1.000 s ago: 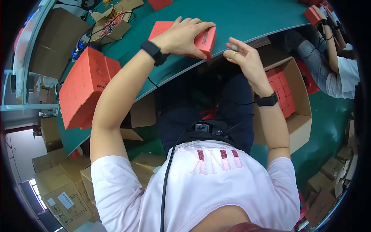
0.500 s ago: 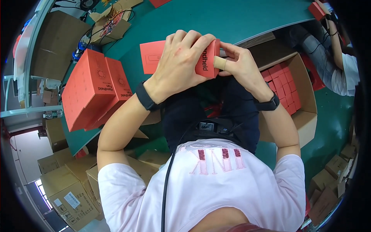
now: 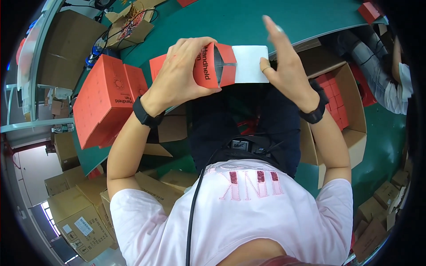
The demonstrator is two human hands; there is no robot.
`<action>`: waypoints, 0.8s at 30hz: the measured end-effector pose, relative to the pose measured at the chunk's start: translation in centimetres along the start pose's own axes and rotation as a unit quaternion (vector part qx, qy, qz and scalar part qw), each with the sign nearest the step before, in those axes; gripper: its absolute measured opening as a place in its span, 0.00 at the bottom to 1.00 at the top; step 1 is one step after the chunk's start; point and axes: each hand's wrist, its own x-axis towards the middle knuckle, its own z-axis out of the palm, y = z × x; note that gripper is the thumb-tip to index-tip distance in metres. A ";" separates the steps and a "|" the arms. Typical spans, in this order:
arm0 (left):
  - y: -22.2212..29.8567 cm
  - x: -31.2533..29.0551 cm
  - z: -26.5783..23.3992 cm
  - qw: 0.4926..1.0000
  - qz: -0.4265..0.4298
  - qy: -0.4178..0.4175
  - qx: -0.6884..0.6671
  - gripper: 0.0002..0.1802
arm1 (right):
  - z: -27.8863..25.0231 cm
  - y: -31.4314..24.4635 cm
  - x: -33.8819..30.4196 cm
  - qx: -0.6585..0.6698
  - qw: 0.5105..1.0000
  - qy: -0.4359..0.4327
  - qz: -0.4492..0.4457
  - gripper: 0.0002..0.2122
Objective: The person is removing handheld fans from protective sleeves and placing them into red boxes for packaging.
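My left hand [image 3: 179, 71] is wrapped round a small red carton [image 3: 205, 66] lying on its side over the table's near edge. The carton's right end stands open, with two red side flaps [image 3: 228, 76] and a white-lined end flap [image 3: 251, 64] spread out to the right. A dark gap shows between the side flaps; the contents cannot be made out. My right hand [image 3: 287, 66] has its fingers stretched out and apart. Its thumb touches the right edge of the white flap.
Taller red cartons [image 3: 104, 102] stand at left on the green table [image 3: 213, 22]. An opened brown box [image 3: 128, 29] with cords lies behind them. A cardboard box of small red boxes [image 3: 335, 104] is below right. A person's legs [image 3: 370, 62] show at far right.
The red carton's end has been opened and its flap swung out to the right. My left hand moved slightly left with it, and my right fingers spread away from the end.
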 end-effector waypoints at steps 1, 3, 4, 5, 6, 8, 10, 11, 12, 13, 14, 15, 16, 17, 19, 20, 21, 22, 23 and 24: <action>0.1 -0.2 -0.3 1.000 0.000 -0.002 0.004 0.47 | 0.0 -0.9 0.4 -0.257 0.938 0.024 -0.231 0.24; 0.2 -0.2 -0.3 0.999 -0.024 0.011 -0.030 0.49 | 1.1 -1.6 0.5 -0.438 0.788 -0.008 -0.434 0.27; 0.1 -0.3 -0.3 0.999 -0.023 0.008 -0.029 0.49 | 1.0 -1.6 0.3 -0.436 0.789 -0.005 -0.432 0.27; 0.0 -0.5 -0.4 0.999 -0.021 0.011 -0.036 0.50 | 0.7 -1.8 0.3 -0.360 0.841 -0.088 -0.394 0.26; 0.0 -0.6 -0.6 0.999 -0.018 0.014 -0.042 0.51 | 0.2 -2.0 0.3 -0.277 0.879 -0.170 -0.348 0.25; -0.3 -0.7 -1.1 0.998 -0.044 0.010 -0.052 0.52 | -0.5 -2.2 0.1 -0.167 0.905 -0.222 -0.322 0.23; -0.2 -0.7 -0.9 0.995 -0.071 0.006 -0.064 0.53 | -0.4 -2.0 -0.3 -0.146 0.921 -0.253 -0.258 0.23; -0.2 -0.7 -0.6 0.996 -0.064 -0.004 -0.056 0.53 | 0.0 -2.3 -0.3 -0.146 0.922 -0.251 -0.257 0.23; -0.1 -0.6 -0.4 0.997 -0.057 -0.014 -0.047 0.54 | 0.7 -2.6 -0.2 -0.189 0.921 -0.266 -0.211 0.23; -0.1 -0.5 -0.1 0.999 -0.029 -0.009 -0.020 0.53 | 1.0 -2.8 -0.2 -0.231 0.917 -0.280 -0.164 0.23; -0.2 -0.4 -0.2 0.999 -0.028 -0.009 -0.020 0.53 | 1.1 -2.3 -0.3 -0.231 0.918 -0.279 -0.164 0.23; -0.3 -0.3 -0.6 0.998 -0.046 -0.013 -0.030 0.53 | 1.3 -1.5 -0.5 -0.199 0.934 -0.233 -0.186 0.24; -0.4 -0.1 -0.8 0.997 -0.065 -0.016 -0.040 0.53 | 1.3 -1.0 -0.6 -0.167 0.946 -0.186 -0.209 0.24; -0.3 -0.1 -0.7 0.997 -0.067 -0.015 -0.039 0.53 | 1.3 -1.0 -0.5 -0.166 0.945 -0.188 -0.209 0.24; -0.1 0.1 -0.5 0.997 -0.042 -0.043 -0.037 0.53 | 1.0 -1.4 -0.1 -0.120 0.955 -0.207 -0.177 0.27; -0.1 0.2 -0.2 0.998 -0.042 -0.042 -0.037 0.53 | 1.0 -1.6 0.3 -0.120 0.955 -0.207 -0.177 0.27; -0.2 0.4 0.1 0.997 -0.039 -0.053 -0.039 0.53 | 1.0 -1.9 1.1 -0.110 0.958 -0.241 -0.112 0.28; -0.2 0.5 0.2 0.997 -0.036 -0.062 -0.040 0.53 | 1.1 -2.2 2.0 -0.099 0.956 -0.273 -0.047 0.29; -0.2 0.8 0.2 0.997 -0.038 -0.059 -0.038 0.53 | 1.7 -1.7 2.7 -0.097 0.965 -0.226 -0.085 0.23; -0.1 1.0 0.0 0.996 -0.045 -0.064 -0.035 0.54 | 1.8 -1.7 3.4 -0.099 0.964 -0.229 -0.089 0.23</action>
